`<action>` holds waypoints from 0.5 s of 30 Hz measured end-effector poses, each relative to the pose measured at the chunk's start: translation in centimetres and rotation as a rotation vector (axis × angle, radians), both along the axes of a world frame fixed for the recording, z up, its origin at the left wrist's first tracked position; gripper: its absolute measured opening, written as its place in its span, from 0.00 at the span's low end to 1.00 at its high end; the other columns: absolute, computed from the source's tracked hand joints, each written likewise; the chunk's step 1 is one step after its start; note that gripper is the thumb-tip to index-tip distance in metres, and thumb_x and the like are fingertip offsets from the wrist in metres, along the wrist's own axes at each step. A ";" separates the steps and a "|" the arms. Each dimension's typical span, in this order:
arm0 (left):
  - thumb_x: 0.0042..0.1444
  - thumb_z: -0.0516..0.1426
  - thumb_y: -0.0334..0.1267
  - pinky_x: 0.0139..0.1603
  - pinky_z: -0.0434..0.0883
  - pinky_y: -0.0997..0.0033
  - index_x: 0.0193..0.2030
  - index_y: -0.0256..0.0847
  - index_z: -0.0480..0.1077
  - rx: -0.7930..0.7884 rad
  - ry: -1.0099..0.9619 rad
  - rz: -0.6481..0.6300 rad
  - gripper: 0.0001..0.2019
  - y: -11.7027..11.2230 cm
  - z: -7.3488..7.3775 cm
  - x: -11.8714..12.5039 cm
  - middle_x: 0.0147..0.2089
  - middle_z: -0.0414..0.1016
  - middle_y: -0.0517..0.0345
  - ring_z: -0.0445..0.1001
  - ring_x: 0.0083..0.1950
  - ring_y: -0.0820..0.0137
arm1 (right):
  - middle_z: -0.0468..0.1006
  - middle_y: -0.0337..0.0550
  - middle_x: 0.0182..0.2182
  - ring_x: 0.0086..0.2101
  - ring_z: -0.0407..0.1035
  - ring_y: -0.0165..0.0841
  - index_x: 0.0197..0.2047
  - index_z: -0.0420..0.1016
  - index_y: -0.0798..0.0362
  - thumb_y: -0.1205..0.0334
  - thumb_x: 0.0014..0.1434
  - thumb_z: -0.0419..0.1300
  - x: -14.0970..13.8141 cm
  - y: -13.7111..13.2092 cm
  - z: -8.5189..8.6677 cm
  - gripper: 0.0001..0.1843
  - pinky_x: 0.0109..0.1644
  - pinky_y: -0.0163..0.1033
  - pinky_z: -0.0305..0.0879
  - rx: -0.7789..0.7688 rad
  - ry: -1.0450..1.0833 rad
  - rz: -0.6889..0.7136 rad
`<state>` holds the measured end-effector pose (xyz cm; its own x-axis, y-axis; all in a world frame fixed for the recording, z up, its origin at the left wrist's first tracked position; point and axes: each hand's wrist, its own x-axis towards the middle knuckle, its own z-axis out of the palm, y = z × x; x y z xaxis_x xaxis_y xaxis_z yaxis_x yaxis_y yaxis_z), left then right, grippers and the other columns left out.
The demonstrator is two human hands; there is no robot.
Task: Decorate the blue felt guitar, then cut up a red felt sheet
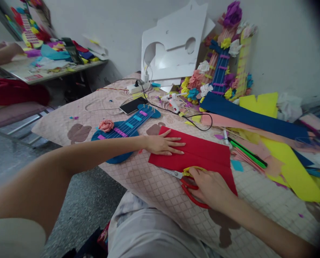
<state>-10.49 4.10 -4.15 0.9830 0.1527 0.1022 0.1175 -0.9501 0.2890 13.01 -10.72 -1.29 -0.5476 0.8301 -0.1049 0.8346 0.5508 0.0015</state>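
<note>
A folded red sheet [203, 152] lies on the patterned cloth in front of me. My left hand [164, 144] presses flat on its left part, fingers stretched out. My right hand [210, 188] grips red-and-yellow-handled scissors [180, 176] at the sheet's near edge, blades pointing left under the sheet's edge. A blue foam guitar [127, 130] with a pink paper flower [106, 125] lies just left of my left hand.
A phone [133, 105], a glue gun [173, 102] with its black cord, and a power strip [135, 87] lie beyond. Blue, yellow and pink sheets, a green pen [247, 154] and a flower-decorated guitar [220, 68] fill the right side. Another person's arm [1, 52] rests on a cluttered desk, far left.
</note>
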 end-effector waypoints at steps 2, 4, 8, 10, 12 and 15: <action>0.65 0.44 0.43 0.68 0.35 0.39 0.68 0.57 0.49 0.002 0.004 -0.002 0.24 0.0 -0.1 0.0 0.72 0.45 0.62 0.42 0.73 0.58 | 0.78 0.44 0.32 0.33 0.73 0.39 0.42 0.67 0.53 0.56 0.57 0.59 0.1 0.0 0.0 0.12 0.30 0.38 0.59 -0.004 0.015 0.002; 0.65 0.44 0.43 0.68 0.34 0.39 0.68 0.57 0.49 -0.002 0.014 -0.001 0.24 0.0 -0.1 0.0 0.72 0.45 0.62 0.41 0.73 0.58 | 0.77 0.45 0.33 0.34 0.73 0.40 0.40 0.67 0.52 0.55 0.56 0.58 0.0 0.1 0.2 0.11 0.31 0.39 0.59 0.009 0.035 -0.016; 0.64 0.46 0.43 0.68 0.35 0.39 0.67 0.58 0.51 -0.026 -0.023 0.001 0.24 0.0 0.0 0.0 0.72 0.48 0.62 0.43 0.73 0.57 | 0.77 0.45 0.33 0.34 0.73 0.40 0.39 0.66 0.52 0.55 0.56 0.58 -0.5 0.1 0.6 0.11 0.32 0.39 0.60 0.015 0.042 -0.048; 0.64 0.46 0.43 0.68 0.35 0.38 0.67 0.58 0.52 -0.031 -0.028 0.002 0.24 0.0 0.0 0.0 0.72 0.48 0.62 0.44 0.73 0.57 | 0.77 0.45 0.34 0.35 0.73 0.41 0.39 0.66 0.52 0.55 0.56 0.57 -1.0 0.2 0.8 0.10 0.32 0.40 0.60 0.000 0.025 -0.055; 0.64 0.46 0.43 0.68 0.34 0.38 0.67 0.58 0.52 -0.032 -0.016 0.004 0.24 0.0 0.0 0.0 0.72 0.47 0.62 0.43 0.73 0.57 | 0.77 0.46 0.33 0.35 0.73 0.41 0.39 0.66 0.53 0.55 0.57 0.57 -1.5 0.2 0.9 0.11 0.33 0.40 0.60 -0.015 0.002 -0.063; 0.64 0.45 0.43 0.68 0.34 0.38 0.67 0.57 0.52 -0.034 0.004 0.007 0.24 -0.1 0.2 0.0 0.72 0.47 0.62 0.42 0.73 0.58 | 0.77 0.47 0.33 0.35 0.73 0.42 0.39 0.66 0.53 0.55 0.56 0.57 -2.1 0.4 1.0 0.11 0.33 0.40 0.60 -0.023 -0.021 -0.055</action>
